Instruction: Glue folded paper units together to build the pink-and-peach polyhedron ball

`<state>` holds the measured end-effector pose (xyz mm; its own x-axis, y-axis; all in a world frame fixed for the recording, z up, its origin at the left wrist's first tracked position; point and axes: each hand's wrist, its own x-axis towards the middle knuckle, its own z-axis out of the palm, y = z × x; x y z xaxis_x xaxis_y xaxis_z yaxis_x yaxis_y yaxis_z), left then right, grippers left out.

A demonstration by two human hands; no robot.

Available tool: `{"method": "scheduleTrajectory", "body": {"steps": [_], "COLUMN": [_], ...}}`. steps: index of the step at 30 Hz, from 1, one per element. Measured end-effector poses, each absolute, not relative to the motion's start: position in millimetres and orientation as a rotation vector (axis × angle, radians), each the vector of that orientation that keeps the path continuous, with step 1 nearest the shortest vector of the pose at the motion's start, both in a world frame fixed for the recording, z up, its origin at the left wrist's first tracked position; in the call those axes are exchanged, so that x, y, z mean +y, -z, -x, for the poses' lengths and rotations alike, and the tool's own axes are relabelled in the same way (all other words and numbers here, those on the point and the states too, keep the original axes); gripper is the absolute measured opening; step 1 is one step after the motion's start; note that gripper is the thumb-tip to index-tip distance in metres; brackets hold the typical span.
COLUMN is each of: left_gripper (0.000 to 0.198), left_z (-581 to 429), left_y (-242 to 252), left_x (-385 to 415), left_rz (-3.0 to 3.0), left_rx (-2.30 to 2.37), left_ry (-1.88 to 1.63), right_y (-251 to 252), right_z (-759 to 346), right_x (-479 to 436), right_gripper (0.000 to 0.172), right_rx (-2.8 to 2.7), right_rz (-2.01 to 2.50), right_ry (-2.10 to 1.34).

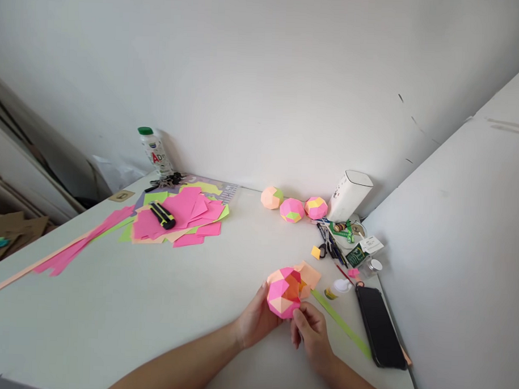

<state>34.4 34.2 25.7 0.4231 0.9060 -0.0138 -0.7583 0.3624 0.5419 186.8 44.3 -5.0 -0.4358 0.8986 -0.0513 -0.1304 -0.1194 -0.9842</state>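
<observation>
A pink and peach folded paper ball [277, 294] with an opening on its right side is held over the white table [123, 314]. My left hand [258, 319] is wrapped round its left and lower side. The thumb and fingers of my right hand [312, 331] pinch the ball's lower right edge. Orange paper shows inside the opening. Just behind the ball lie peach paper pieces [311, 276]. Three finished-looking paper balls stand by the wall: one peach and green [271, 198], one pink and green [292, 210], one pink and yellow [316, 208].
Pink and green paper sheets [191, 212] with a cutter [162, 215] lie at the back left, near a bottle [154, 151]. Paper strips [83, 239] stretch left. On the right are scissors [325, 242], a white container [349, 196], a small bottle [338, 288], a green strip [344, 323] and a phone [380, 327].
</observation>
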Motion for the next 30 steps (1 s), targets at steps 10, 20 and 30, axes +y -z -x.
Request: {"method": "scheduleTrajectory", "body": {"steps": [10, 20, 30], "left_gripper": [0.067, 0.074, 0.074], "left_z": [-29, -31, -27], "left_y": [-7, -16, -8], "left_x": [37, 33, 34], "left_rz": [-0.477, -0.616, -0.601], "left_rx": [0.432, 0.408, 0.449], "left_ry": [-1.106, -1.083, -1.118], "right_y": [14, 15, 13], "right_z": [-191, -194, -193], "right_x": [57, 66, 65], "right_gripper": [0.036, 0.038, 0.037], "right_rx": [-1.274, -1.218, -1.210], "right_rz": [0.790, 0.769, 0.759], "right_ry": [-1.977, -2.123, -2.141]}}
